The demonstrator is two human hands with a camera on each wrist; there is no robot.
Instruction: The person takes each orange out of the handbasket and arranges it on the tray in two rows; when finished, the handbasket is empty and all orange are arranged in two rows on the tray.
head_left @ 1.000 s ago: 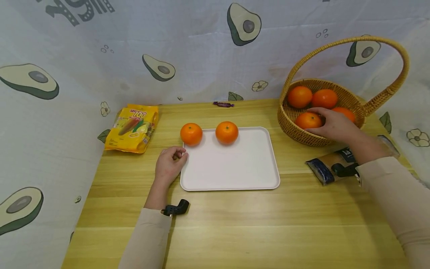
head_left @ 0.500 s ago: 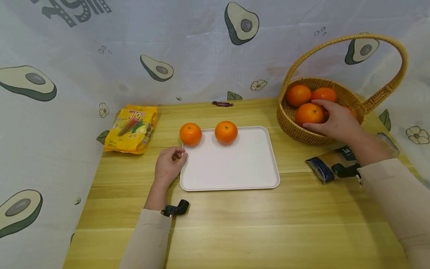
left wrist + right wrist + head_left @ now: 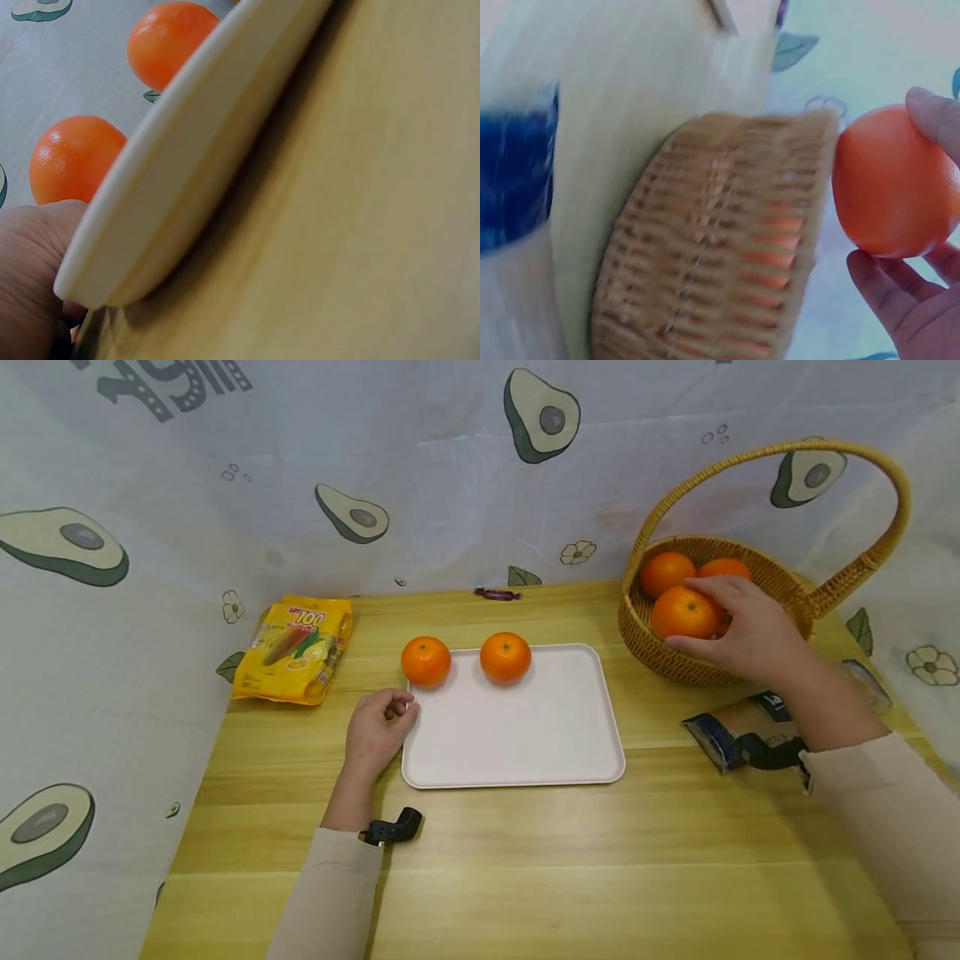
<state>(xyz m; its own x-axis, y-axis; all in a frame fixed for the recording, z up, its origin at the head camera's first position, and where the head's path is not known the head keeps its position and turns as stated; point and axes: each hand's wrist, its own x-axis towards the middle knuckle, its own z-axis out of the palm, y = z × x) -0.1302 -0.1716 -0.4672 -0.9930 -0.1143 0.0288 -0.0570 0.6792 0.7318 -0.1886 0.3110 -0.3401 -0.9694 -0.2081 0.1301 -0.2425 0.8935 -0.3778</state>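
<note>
My right hand (image 3: 753,631) grips an orange (image 3: 684,612) between thumb and fingers, at the front rim of a wicker basket (image 3: 652,652). In the right wrist view this orange (image 3: 896,180) shows above the basket's rim. More oranges (image 3: 667,574) lie inside, partly hidden by the hand. My left hand (image 3: 378,727) pinches the left edge of a white tray (image 3: 517,735); in the left wrist view its rim (image 3: 150,165) passes between the thumb and a finger below. One orange (image 3: 506,657) sits on the tray's back part, another orange (image 3: 426,662) at its back left corner.
A yellow candy bag (image 3: 296,647) lies at the back left. A purple-wrapped candy (image 3: 498,594) rests by the table's back edge. The basket's tall handle (image 3: 810,446) arches over it. A brown and blue packet (image 3: 716,739) lies under my right forearm.
My right hand has lifted the orange from inside the basket up to the rim, slightly leftward. The left hand and tray have stayed in place.
</note>
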